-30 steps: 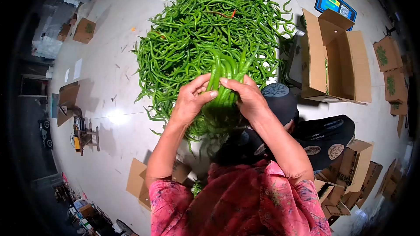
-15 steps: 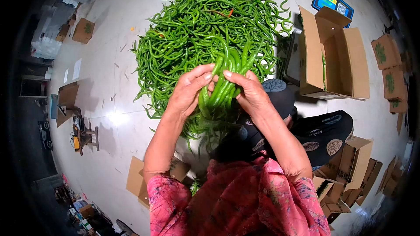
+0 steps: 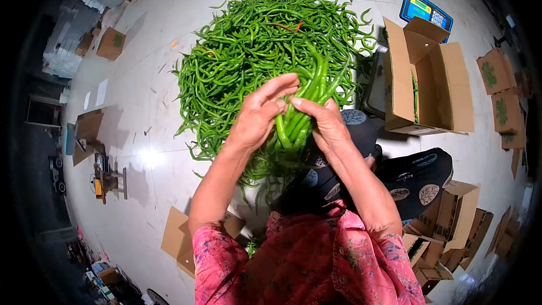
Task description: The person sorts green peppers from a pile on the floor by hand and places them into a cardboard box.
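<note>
A small bunch of long green chili peppers is held up in front of my body, over the near side of a large heap of green chili peppers on the floor. My right hand grips the bunch from the right, its thumb laid across the front. On the other side, my left hand cups the bunch, with its thumb against the peppers and its upper fingers lifted a little. Its lower fingers are partly hidden behind the peppers.
An open cardboard box stands on the right with a few green peppers inside, near a blue scale display. Flattened and open cartons lie at lower right. A small stool stands at left. My bent knee is beside the heap.
The bunch has shifted slightly within my hands, its upper ends now gathered closer together. My left fingers have lifted and extended toward it, and the pepper pinched at left has joined the bunch.
</note>
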Demonstrator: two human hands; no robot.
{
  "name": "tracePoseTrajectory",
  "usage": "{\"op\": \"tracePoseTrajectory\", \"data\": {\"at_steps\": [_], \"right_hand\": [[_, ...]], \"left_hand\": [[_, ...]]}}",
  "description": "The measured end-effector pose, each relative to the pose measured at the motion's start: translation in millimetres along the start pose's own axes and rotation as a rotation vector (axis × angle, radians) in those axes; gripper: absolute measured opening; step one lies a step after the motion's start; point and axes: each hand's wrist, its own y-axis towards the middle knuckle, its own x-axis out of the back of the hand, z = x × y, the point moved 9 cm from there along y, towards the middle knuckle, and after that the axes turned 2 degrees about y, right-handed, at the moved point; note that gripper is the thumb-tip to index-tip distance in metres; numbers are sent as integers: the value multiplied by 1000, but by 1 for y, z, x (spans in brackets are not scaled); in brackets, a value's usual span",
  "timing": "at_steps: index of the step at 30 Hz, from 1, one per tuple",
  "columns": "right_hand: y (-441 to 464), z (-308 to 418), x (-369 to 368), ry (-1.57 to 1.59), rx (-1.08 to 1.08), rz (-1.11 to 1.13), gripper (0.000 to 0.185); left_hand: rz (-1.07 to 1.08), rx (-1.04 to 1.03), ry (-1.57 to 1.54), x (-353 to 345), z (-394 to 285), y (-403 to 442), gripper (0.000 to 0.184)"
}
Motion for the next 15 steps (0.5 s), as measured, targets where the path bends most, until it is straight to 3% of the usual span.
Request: {"op": "tracePoseTrajectory", "data": {"at_steps": [3,8,12,15], "right_hand": [[-1,2,2,47,-68,-45,31],[3,-7,17,3,-48,-112,32],[-1,-16,2,23,-152,43,35],[-9,-16,-12,327,-220,93,41]], "left_hand": [[-17,-54,-38,6,-16,-6,51],[-126,-314,77,12,-52,-13,49],[-65,-510,604,-19,-73,-2,49],[-119,-682,994,-41,-71,7,53]]}}
